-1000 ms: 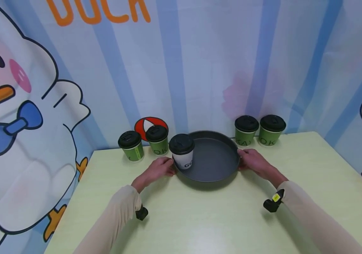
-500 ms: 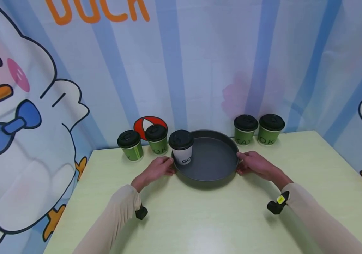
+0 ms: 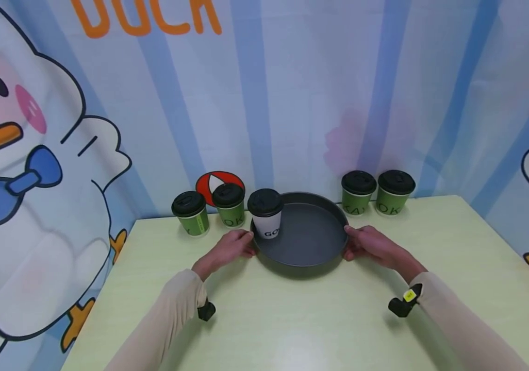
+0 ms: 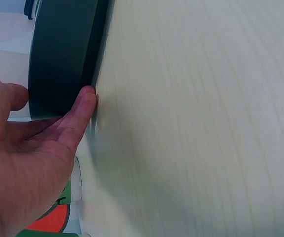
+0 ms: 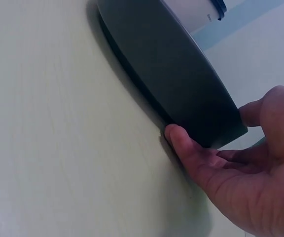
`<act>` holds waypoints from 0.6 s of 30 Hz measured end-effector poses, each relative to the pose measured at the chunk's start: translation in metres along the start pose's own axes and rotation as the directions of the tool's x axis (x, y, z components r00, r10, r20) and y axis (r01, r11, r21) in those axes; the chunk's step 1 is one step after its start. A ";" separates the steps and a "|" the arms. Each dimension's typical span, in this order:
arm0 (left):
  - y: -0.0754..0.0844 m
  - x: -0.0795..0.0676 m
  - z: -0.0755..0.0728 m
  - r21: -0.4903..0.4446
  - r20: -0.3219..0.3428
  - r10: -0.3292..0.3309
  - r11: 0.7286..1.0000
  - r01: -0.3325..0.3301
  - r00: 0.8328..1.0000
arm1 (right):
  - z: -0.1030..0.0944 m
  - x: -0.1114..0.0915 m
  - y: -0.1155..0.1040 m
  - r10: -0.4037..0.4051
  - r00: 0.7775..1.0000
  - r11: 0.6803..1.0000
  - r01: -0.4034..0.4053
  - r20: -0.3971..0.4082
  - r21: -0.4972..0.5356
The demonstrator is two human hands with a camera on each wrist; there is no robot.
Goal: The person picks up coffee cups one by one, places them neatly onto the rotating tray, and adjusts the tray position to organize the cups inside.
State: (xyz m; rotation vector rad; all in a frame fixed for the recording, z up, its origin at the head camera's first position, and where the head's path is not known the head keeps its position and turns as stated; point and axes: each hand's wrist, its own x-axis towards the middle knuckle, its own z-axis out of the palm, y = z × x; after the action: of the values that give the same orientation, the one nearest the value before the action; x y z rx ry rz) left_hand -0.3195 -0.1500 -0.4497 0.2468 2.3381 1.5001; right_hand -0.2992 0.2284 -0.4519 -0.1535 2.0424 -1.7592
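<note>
Both hands hold a round dark grey baking pan [image 3: 313, 237] by opposite sides. On its left rim my left hand [image 3: 231, 248] has the thumb at the top edge and fingers against the wall and lower edge, as the left wrist view shows. My right hand [image 3: 373, 245] grips the right side the same way, a fingertip at the pan's lower edge in the right wrist view. Inside the pan, at its left, a white paper cup [image 3: 266, 225] with a black lid stands upright. Whether the pan touches the table is hard to tell.
Two green cups with black lids, one outermost [image 3: 194, 219] and one nearer the pan [image 3: 231, 211], stand left of it. Behind its right side are two more green cups [image 3: 356, 201], [image 3: 392, 198] close together. A printed cloth backdrop [image 3: 301, 103] rises behind the table [image 3: 292, 319].
The white cup has shifted slightly toward the back of the pan. My right hand has shifted a little at the rim; my left hand has stayed nearly still.
</note>
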 end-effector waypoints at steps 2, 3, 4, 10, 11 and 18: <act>0.000 0.001 0.000 -0.008 0.004 -0.008 1.000 0.008 1.000 | 0.001 -0.004 0.001 0.006 1.000 1.000 -0.006 0.021 0.012; 0.001 0.001 -0.001 -0.008 0.007 -0.011 1.000 0.012 1.000 | 0.001 -0.005 0.001 0.009 1.000 1.000 -0.010 0.029 0.016; 0.002 0.000 -0.001 -0.005 0.009 -0.015 1.000 0.015 1.000 | 0.002 -0.006 0.001 0.013 0.999 1.000 -0.014 0.033 0.021; 0.002 0.001 0.000 0.001 0.015 -0.018 1.000 0.018 1.000 | -0.002 -0.012 -0.002 0.011 0.999 0.993 -0.016 -0.043 -0.113; 0.002 0.001 -0.001 0.003 0.016 -0.015 1.000 0.015 1.000 | -0.004 -0.014 -0.003 -0.003 0.997 0.983 -0.012 -0.082 -0.185; 0.002 0.000 0.001 0.035 -0.015 -0.002 0.999 0.002 1.000 | -0.036 -0.033 -0.024 -0.325 0.897 0.701 0.016 -0.299 -0.713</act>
State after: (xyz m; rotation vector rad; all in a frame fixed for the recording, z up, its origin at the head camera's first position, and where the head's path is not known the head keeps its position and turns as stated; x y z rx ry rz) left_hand -0.3193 -0.1477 -0.4482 0.2427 2.3773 1.4668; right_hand -0.2889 0.2691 -0.4173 -0.2292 3.0281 -1.0511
